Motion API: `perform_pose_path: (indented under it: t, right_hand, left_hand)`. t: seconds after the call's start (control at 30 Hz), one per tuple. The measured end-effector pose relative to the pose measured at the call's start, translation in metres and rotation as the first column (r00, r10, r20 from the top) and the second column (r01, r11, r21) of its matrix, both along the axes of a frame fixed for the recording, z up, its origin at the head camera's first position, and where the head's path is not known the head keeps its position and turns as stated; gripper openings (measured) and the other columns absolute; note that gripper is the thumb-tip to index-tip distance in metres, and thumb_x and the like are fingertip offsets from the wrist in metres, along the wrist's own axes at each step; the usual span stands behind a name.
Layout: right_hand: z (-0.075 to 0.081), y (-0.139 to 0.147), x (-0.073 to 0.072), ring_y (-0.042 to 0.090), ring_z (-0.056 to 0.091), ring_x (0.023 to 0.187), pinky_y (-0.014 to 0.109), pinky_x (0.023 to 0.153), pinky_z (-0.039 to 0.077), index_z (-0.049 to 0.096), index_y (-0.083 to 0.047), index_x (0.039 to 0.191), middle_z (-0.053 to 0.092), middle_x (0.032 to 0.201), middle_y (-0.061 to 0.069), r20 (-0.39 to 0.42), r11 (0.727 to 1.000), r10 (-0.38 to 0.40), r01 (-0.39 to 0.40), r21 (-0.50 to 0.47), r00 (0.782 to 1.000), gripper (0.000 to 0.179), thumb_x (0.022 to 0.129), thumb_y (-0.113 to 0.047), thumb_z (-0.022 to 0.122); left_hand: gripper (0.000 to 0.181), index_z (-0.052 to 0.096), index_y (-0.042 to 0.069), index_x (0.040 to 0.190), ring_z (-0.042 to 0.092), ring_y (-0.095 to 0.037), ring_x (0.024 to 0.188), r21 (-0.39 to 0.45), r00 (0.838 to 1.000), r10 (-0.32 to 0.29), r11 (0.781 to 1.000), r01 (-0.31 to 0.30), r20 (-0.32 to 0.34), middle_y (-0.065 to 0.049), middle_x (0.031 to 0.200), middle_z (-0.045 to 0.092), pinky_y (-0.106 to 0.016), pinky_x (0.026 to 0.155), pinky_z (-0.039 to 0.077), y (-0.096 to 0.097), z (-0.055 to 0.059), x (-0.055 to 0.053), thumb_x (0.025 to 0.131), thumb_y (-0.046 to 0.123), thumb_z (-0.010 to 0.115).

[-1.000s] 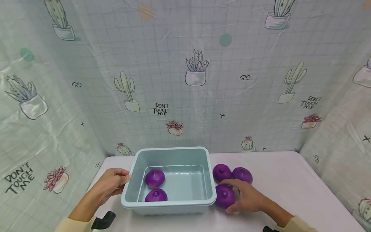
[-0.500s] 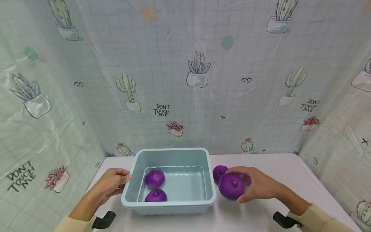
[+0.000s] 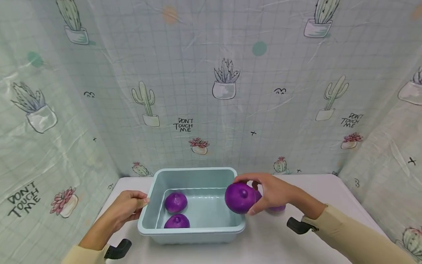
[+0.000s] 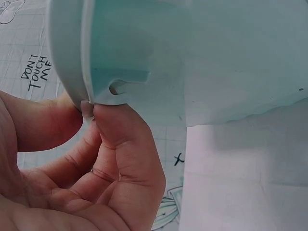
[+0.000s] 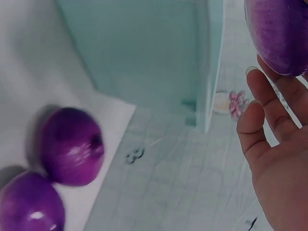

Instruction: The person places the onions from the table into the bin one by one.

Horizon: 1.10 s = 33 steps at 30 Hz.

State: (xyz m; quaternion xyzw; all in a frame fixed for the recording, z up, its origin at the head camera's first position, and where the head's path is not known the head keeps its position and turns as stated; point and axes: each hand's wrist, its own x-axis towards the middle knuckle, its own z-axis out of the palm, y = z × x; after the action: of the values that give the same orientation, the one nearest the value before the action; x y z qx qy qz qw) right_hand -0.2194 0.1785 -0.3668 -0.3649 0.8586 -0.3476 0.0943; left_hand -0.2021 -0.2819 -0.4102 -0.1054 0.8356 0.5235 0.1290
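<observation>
Glossy, round purple bulb [image 3: 239, 198] moved leftward, right hand [image 3: 271, 191] curled round it; left hand [image 3: 128, 206] pinches smooth tub [image 3: 191, 231]

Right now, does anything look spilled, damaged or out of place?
Nothing stands out: the tub sits upright with two round purple things inside, the right hand holds another, and no spill or clear damage shows.

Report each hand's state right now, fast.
Left hand: pinching the pale blue bin by its rim.
Right hand: holding a round purple object.
</observation>
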Motion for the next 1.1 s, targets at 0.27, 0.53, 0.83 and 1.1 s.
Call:
perform_pose_path:
  t: [0.27,0.53,0.83,1.1]
  right_hand:
    - [0.016,-0.042,-0.016,0.015,0.058,0.113,0.038,0.090,0.050,0.061,-0.035,0.139,0.066,0.129,-0.011,0.025,0.999,0.038,-0.038,0.026,0.999,0.082,0.066,-0.038,0.097]
    - [0.023,-0.083,-0.037,0.018,0.059,0.110,0.041,0.090,0.053,0.062,-0.032,0.140,0.066,0.127,-0.012,0.044,0.996,0.086,-0.086,0.008,0.995,0.082,0.066,-0.035,0.098]
    - [0.011,-0.121,-0.055,0.017,0.064,0.106,0.032,0.084,0.054,0.063,-0.034,0.138,0.068,0.122,-0.014,0.090,0.995,0.095,-0.093,-0.026,0.991,0.079,0.067,-0.035,0.098]
    - [-0.009,-0.143,-0.067,0.010,0.061,0.113,0.033,0.090,0.055,0.062,-0.028,0.140,0.069,0.123,-0.010,0.099,0.998,0.053,-0.049,-0.046,0.994,0.079,0.069,-0.033,0.097]
  left_hand:
    - [0.023,0.063,-0.006,0.116,0.064,-0.019,0.078,0.004,1.000,0.004,1.000,-0.004,-0.002,-0.009,0.095,0.070,-0.033,0.070,0.059,0.000,0.000,0.000,0.100,0.010,0.063]
    - [0.023,0.063,-0.007,0.114,0.065,-0.017,0.077,0.025,1.000,-0.008,1.000,0.009,-0.016,-0.007,0.092,0.071,-0.033,0.070,0.059,0.000,-0.002,0.003,0.100,0.010,0.064]
    - [0.022,0.063,-0.007,0.114,0.065,-0.017,0.077,0.020,1.000,0.000,1.000,0.000,-0.014,-0.007,0.092,0.070,-0.032,0.070,0.059,0.000,-0.004,0.003,0.099,0.010,0.064]
    - [0.023,0.063,-0.007,0.115,0.065,-0.017,0.078,0.028,1.000,-0.013,1.000,0.014,-0.015,-0.006,0.092,0.070,-0.032,0.070,0.059,-0.002,-0.005,0.000,0.100,0.011,0.063]
